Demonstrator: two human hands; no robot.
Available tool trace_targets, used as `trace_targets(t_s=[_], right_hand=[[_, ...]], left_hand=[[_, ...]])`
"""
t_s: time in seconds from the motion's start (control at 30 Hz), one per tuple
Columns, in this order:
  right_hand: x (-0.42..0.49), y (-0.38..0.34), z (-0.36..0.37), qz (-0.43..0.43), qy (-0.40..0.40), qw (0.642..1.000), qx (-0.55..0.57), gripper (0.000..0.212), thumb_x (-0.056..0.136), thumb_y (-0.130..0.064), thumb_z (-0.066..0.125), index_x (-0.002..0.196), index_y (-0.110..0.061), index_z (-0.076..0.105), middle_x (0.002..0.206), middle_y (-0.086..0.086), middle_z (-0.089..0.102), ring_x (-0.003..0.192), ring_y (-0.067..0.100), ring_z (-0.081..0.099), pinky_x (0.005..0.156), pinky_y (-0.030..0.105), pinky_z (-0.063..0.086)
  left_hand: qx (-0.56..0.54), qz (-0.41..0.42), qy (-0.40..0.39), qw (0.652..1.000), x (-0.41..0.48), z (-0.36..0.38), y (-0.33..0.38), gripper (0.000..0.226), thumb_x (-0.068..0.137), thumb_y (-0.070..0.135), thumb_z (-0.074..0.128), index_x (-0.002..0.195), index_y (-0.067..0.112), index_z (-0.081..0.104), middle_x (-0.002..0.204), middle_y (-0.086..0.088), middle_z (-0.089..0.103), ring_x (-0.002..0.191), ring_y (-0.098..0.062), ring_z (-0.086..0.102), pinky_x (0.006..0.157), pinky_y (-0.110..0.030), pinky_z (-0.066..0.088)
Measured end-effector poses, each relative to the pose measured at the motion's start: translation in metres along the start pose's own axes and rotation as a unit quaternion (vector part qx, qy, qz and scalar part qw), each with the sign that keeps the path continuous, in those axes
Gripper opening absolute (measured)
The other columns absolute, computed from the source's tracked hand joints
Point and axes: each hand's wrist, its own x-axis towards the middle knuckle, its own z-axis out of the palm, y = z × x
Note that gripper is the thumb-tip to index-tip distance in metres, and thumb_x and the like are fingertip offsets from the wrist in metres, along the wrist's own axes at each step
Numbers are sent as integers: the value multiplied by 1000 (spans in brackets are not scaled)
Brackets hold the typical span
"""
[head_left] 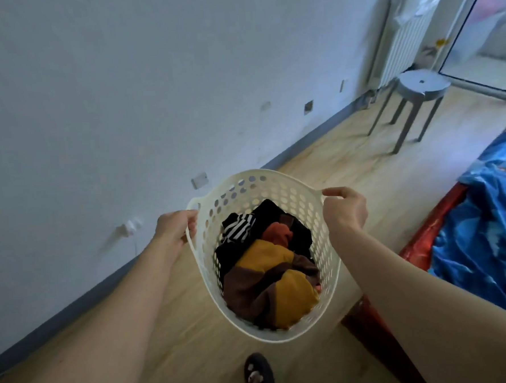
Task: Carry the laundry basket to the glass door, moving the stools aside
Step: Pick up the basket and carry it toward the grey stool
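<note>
Laundry basket [263,187] — a white plastic one with round holes all over its wall — hangs in the air above the wooden floor [347,162], held between two bare arms. The left hand [175,228] grips the handle on the basket's left rim, its fingers [193,223] curled through the opening and pressed together around the plastic. The right hand [346,208] holds the opposite rim, its fingers [333,193] closed over the top edge in a pinch. The basket tilts slightly toward the camera, so its contents show: a heap of clothes [268,270] in mustard yellow, brown, black and rust orange, with a black-and-white striped piece near the far left side.

Below the basket, at the bottom edge of the view, one foot in a dark slipper [258,374] stands on the floor.

A white wall [121,95] with a grey skirting board runs along the left. Farther ahead, well apart from the basket, a grey round stool [424,84] stands upright on the floor, near a white radiator [405,40] against the wall. Just beyond the stool, in the upper right corner, is the glass door [484,29] in its white frame.

Along the right side lies a bed [490,212] covered in shiny blue fabric with a red edge — close beside the person's right forearm.
</note>
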Motion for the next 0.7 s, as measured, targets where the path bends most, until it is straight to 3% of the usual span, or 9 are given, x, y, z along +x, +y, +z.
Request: trace_targets(t_s=[0.13, 0.3, 0.4, 0.6, 0.7], right_hand=[[67, -37, 25, 25, 58, 998, 27, 37, 71, 0, 43, 71, -29, 65, 88, 6, 67, 73, 26, 61, 64, 32, 52], [153, -74, 37, 40, 115, 992, 46, 33, 73, -4, 45, 76, -27, 69, 84, 6, 68, 65, 24, 56, 59, 28, 43], [222, -97, 40, 42, 148, 987, 52, 33, 74, -4, 46, 74, -28, 68, 82, 5, 68, 67, 24, 58, 60, 28, 44], [347, -132, 37, 58, 160, 984, 57, 35, 76, -1, 45, 79, -27, 69, 77, 2, 65, 53, 17, 52, 45, 20, 34], [414, -156, 31, 63, 174, 982, 45, 33, 78, -3, 45, 81, -26, 69, 78, 4, 66, 56, 18, 52, 46, 21, 33]], left_hand=[[37, 12, -39, 998, 71, 66, 58, 13, 80, -1, 60, 68, 3, 56, 61, -9, 49, 52, -17, 47, 47, -22, 46], [70, 35, -96, 992, 138, 166, 120, 14, 83, 0, 59, 71, 6, 55, 65, -9, 49, 58, -17, 47, 61, -24, 44], [80, 36, -128, 988, 176, 239, 152, 17, 84, 0, 59, 68, 7, 54, 65, -9, 50, 58, -17, 48, 62, -24, 44], [87, -5, -135, 987, 238, 359, 186, 20, 86, 3, 59, 67, 5, 54, 66, -10, 51, 59, -18, 48, 62, -27, 43], [94, -14, -142, 985, 268, 430, 210, 21, 86, 1, 59, 65, 4, 55, 53, -7, 54, 56, -18, 47, 58, -27, 43]])
